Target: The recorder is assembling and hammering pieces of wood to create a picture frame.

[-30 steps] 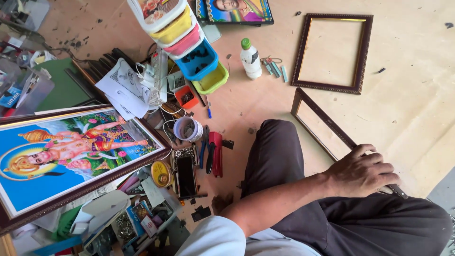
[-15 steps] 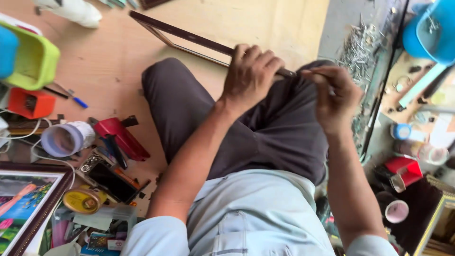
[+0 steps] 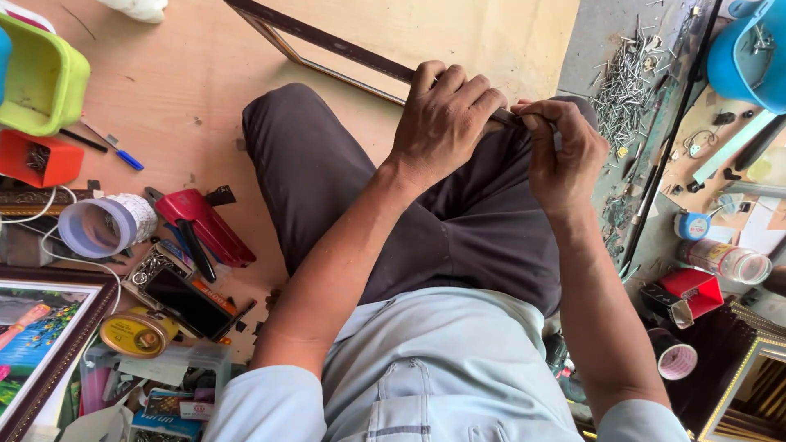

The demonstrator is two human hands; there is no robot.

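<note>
A dark brown empty picture frame (image 3: 327,42) lies on the wooden floor and runs across my knee. My left hand (image 3: 442,123) is closed over the frame's near corner, on my dark trousers. My right hand (image 3: 561,151) touches it from the right, fingers pinched at the same corner, perhaps on something small that I cannot make out. The corner itself is hidden under both hands.
Left: a red stapler tool (image 3: 201,225), a tape roll (image 3: 102,225), a phone (image 3: 184,299), a round tin (image 3: 135,331), a green tub (image 3: 41,78), an orange box (image 3: 37,160) and a framed colourful picture (image 3: 37,336). Right: loose nails (image 3: 630,82), a blue bucket (image 3: 745,49).
One second ago only my left hand rested on the frame beside my knee. Since then my view swung right and my right hand joined it at the frame's corner.
</note>
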